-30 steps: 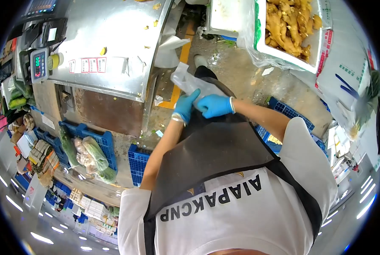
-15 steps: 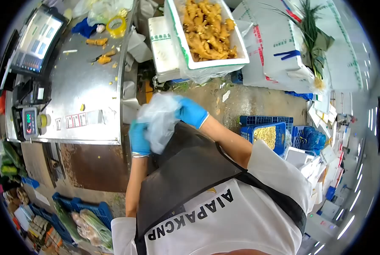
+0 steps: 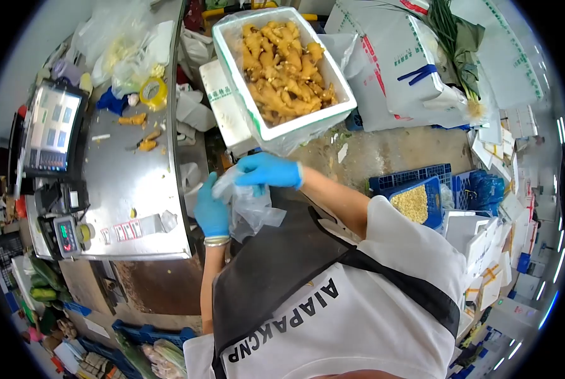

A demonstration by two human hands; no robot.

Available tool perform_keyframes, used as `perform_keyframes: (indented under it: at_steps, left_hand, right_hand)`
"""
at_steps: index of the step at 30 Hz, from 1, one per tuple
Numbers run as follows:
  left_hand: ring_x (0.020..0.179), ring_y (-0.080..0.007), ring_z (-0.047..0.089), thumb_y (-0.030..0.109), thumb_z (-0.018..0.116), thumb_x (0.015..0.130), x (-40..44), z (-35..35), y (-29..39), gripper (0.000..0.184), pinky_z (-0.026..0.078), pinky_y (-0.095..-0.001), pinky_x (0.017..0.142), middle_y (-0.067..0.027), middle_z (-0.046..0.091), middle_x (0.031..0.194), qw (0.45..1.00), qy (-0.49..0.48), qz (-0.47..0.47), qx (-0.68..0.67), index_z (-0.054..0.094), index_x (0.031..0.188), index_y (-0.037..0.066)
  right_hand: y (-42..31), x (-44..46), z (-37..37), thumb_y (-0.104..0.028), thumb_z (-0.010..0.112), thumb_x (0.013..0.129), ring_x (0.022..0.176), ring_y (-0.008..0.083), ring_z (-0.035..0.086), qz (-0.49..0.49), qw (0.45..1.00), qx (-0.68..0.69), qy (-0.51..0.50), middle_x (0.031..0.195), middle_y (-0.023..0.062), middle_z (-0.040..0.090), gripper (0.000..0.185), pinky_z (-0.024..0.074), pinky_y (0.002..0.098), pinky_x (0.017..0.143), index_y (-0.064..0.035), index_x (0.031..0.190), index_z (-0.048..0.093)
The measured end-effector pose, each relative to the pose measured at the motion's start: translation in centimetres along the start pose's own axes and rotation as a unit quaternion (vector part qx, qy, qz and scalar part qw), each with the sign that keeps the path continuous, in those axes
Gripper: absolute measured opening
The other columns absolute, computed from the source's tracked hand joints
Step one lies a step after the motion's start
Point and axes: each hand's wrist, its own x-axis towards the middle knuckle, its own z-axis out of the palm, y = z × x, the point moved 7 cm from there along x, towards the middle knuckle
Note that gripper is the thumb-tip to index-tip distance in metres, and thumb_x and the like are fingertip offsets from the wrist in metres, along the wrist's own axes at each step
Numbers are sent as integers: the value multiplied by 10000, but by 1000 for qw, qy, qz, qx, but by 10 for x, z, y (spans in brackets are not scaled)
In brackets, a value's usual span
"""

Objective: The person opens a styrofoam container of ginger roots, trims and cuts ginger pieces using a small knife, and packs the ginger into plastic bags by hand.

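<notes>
A thin clear plastic bag hangs crumpled between my two blue-gloved hands, in front of the dark apron. My left hand grips the bag's left side, close to the edge of the metal table. On the upper right of the bag, my right hand has its fingers closed on the plastic, just below a white foam box lined with plastic. Ginger fills that box.
The table holds a monitor, a scale, yellow tape, ginger pieces and printed labels. A blue crate with pale yellow bits stands at the right. Green onions lie on white packaging at the upper right.
The view has turned toward the ginger box. The bag, first a narrow strip, has been spread and bunched between my hands. My right hand has moved to its upper part.
</notes>
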Motion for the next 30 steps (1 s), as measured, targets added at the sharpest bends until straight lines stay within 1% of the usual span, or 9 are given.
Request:
perform_keyframes:
  at_steps: [2, 4, 6, 7, 10, 14, 19, 25, 30]
  left_hand:
    - [959, -312, 647, 78, 537, 877, 20, -8, -2, 418, 527, -368, 818, -163, 647, 1137, 993, 69, 78, 52, 553, 1288, 5]
    - [861, -164, 593, 47, 514, 879, 36, 4, -58, 312, 506, -312, 780, -67, 645, 1017, 938, 5, -245, -247, 613, 1171, -3]
    - [864, -141, 587, 78, 501, 918, 53, 1, -55, 299, 480, -272, 789, -62, 626, 991, 895, -63, -205, -392, 609, 1172, -34]
    - [940, -154, 597, 90, 486, 927, 64, 0, -58, 324, 473, -280, 847, -65, 639, 1041, 941, -103, -175, -269, 594, 1199, -48]
    - [969, -191, 608, 50, 458, 904, 101, 7, -36, 350, 499, -332, 830, -78, 649, 1087, 814, -6, -290, -504, 598, 1219, -5]
    - [1039, -193, 589, 84, 494, 885, 132, 14, -49, 437, 478, -318, 897, -91, 621, 1158, 871, 12, -342, -353, 526, 1309, -21]
    - [921, -256, 640, 77, 501, 857, 144, 11, -69, 485, 550, -342, 722, -147, 613, 1115, 856, 114, -371, -343, 494, 1335, -2]
    - [944, -175, 606, 17, 599, 829, 186, -11, -52, 394, 549, -307, 753, -108, 620, 1087, 927, 140, -226, -263, 545, 1216, -28]
    - [1077, -208, 580, -151, 431, 786, 182, -38, -17, 665, 552, -337, 837, -107, 532, 1338, 934, 172, -146, -278, 413, 1419, 53]
  right_hand:
    - [-30, -24, -83, -330, 646, 905, 717, 161, 682, -31, 987, 125, 91, 981, 95, 668, 421, 552, 259, 595, -36, 1204, 607]
    - [30, -27, -238, -383, 667, 873, 971, 264, 643, -42, 928, 204, 310, 1119, 161, 615, 542, 572, 383, 762, -17, 1257, 556]
    - [57, -50, -328, -442, 718, 827, 980, 267, 604, 36, 846, 223, 483, 1160, 156, 590, 615, 539, 392, 793, -18, 1242, 557]
    - [82, -40, -369, -448, 740, 810, 971, 261, 602, 59, 839, 233, 489, 1151, 146, 593, 640, 533, 379, 755, -9, 1237, 554]
    - [89, 9, -410, -455, 771, 785, 900, 212, 601, 104, 854, 241, 448, 1030, 96, 617, 638, 526, 334, 752, -51, 1229, 556]
    - [79, 43, -405, -325, 820, 758, 1044, 214, 585, 20, 854, 299, 427, 1192, 122, 604, 691, 495, 341, 867, 30, 1274, 529]
    - [37, 26, -381, -323, 844, 739, 756, 148, 622, -132, 860, -56, 490, 824, 89, 685, 455, 502, 321, 686, 60, 906, 663]
    - [-49, 58, -274, -167, 762, 811, 957, 122, 619, -30, 996, 16, 85, 1082, 75, 674, 445, 509, 293, 841, 35, 1178, 611]
    - [-57, 91, -141, -211, 686, 841, 995, 142, 598, 100, 949, 33, -296, 1096, 94, 666, 407, 473, 265, 883, 46, 1153, 640]
